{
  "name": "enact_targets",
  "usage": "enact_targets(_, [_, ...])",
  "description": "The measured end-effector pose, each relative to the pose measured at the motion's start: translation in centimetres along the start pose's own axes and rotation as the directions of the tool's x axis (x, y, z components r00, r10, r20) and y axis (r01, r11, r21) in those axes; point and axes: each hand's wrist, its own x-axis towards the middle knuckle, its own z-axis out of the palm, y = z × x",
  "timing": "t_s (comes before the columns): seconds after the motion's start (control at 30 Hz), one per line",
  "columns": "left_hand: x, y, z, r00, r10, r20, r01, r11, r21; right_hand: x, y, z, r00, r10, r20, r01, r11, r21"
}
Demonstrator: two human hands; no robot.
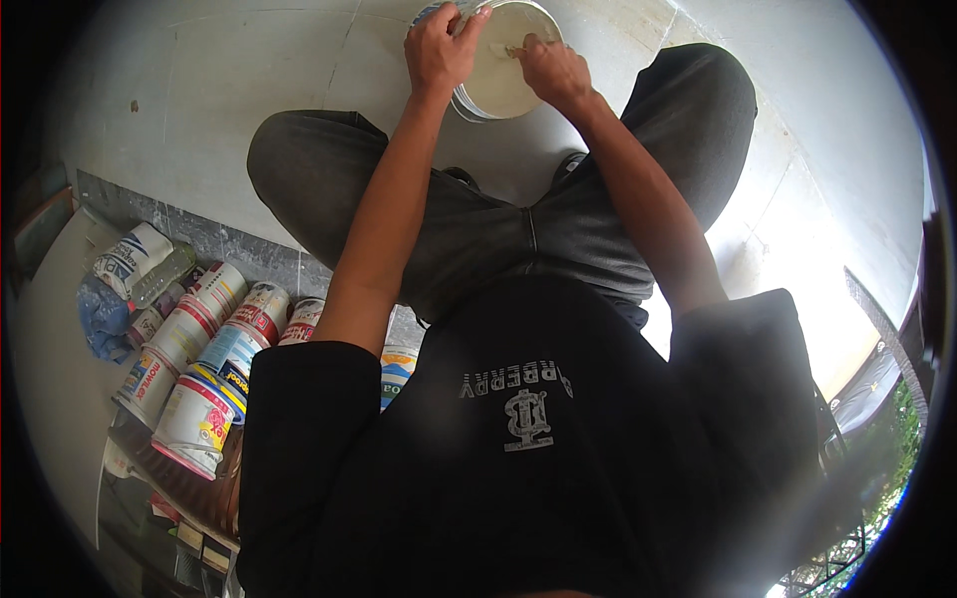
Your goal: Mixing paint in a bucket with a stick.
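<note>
White round bucket (485, 116) of pale creamy material (506, 88) is sitting right of the left hand (440, 52), which is clasping its rim. Right hand (555, 70), nearer the pale stick-like tool (505, 50), is pinching it; the tool is lying leftward of that hand, long axis roughly sideways, tip pointing toward the left hand.

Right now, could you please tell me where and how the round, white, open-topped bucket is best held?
Probably by the bucket's rim, coming from the left: its round, open mouth leaves an edge to hook over. The left hand grips that side, while the right hand occupies the right.
</note>
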Motion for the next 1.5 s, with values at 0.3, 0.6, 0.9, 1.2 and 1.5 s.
enact_targets(0.3, [-0.1, 0.0, 0.1, 1.0, 0.017, -0.016, -0.018, 1.0, -0.008, 1.9, 0.0, 4.0, 0.984, 0.062, 0.169, -0.098, 0.973, 0.211])
enact_targets(0.6, [0.0, -1.5, 0.3, 0.999, 0.051, -0.017, -0.05, 0.996, 0.074, 1.5, -0.9, 4.3, 0.946, -0.079, 0.315, 0.047, 0.993, 0.107])
enact_targets(0.9, [-0.6, -0.2, 1.1, 0.999, 0.05, -0.003, -0.049, 0.994, 0.103, 1.9, 0.6, 4.8, 0.973, -0.081, 0.218, 0.058, 0.992, 0.112])
enact_targets(1.2, [-0.5, 0.4, 1.4, 0.998, 0.058, -0.012, -0.056, 0.991, 0.125, 1.6, 1.0, 5.4, 0.959, -0.115, 0.257, 0.078, 0.986, 0.15])
enact_targets(1.5, [-0.9, 0.0, 1.2, 0.998, 0.064, -0.014, -0.061, 0.99, 0.128, 1.9, 0.8, 4.2, 0.984, 0.09, 0.156, -0.137, 0.937, 0.321])
